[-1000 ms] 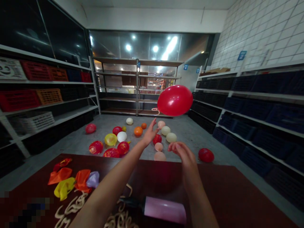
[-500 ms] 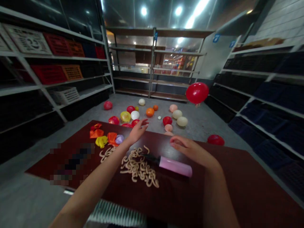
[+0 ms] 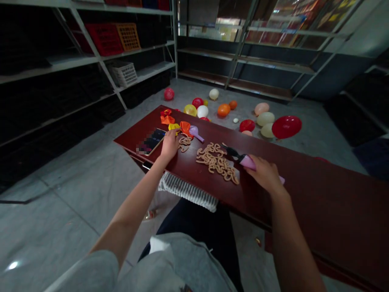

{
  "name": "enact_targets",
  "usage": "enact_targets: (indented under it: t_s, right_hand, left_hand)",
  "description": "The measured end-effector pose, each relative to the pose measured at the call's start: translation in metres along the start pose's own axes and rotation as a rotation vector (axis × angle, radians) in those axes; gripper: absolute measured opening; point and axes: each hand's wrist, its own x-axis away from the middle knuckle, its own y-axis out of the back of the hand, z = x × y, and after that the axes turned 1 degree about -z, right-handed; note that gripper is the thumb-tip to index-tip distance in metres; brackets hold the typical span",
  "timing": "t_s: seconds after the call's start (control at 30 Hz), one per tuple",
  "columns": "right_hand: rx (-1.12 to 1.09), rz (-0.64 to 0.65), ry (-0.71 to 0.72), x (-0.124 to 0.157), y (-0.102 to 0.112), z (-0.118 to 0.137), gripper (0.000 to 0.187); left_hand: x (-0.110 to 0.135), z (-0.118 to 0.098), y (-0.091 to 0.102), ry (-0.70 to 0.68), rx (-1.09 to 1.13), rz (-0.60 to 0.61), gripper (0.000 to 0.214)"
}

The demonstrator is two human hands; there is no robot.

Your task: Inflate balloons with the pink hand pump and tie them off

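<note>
My left hand [image 3: 169, 146] rests on the dark red table [image 3: 319, 190] beside a small pile of flat coloured balloons [image 3: 179, 126], its fingers curled near a yellow one. My right hand [image 3: 265, 175] is closed over the pink hand pump [image 3: 248, 162], which lies on the table with its black nozzle pointing left. A heap of beige rubber bands [image 3: 217, 161] lies between the hands. A red inflated balloon [image 3: 286, 126] floats just past the table's far edge.
A phone [image 3: 150, 142] lies near the table's left end. Several inflated balloons [image 3: 223, 109] in red, white, orange and yellow are scattered on the grey floor. Metal shelves with crates [image 3: 105, 38] line the left wall and the back.
The red balloon has drifted away and down toward the floor. Both hands dropped to the table: the left to the flat balloons, the right onto the pump. My view tilted downward.
</note>
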Motion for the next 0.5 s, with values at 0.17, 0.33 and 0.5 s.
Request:
enact_targets:
  t_s: [0.17, 0.33, 0.5]
  right_hand:
    - [-0.248, 0.001, -0.014, 0.001, 0.008, 0.014, 0.049]
    - [-0.475, -0.006, -0.116, -0.008, 0.018, 0.030, 0.058]
    - [-0.998, 0.019, -0.148, -0.023, 0.020, 0.044, 0.054]
  left_hand:
    - [-0.018, 0.021, 0.004, -0.053, -0.361, 0.148, 0.034]
    - [-0.034, 0.024, 0.006, -0.069, -0.387, 0.165, 0.025]
    - [-0.042, -0.007, 0.011, -0.031, -0.187, -0.162, 0.028]
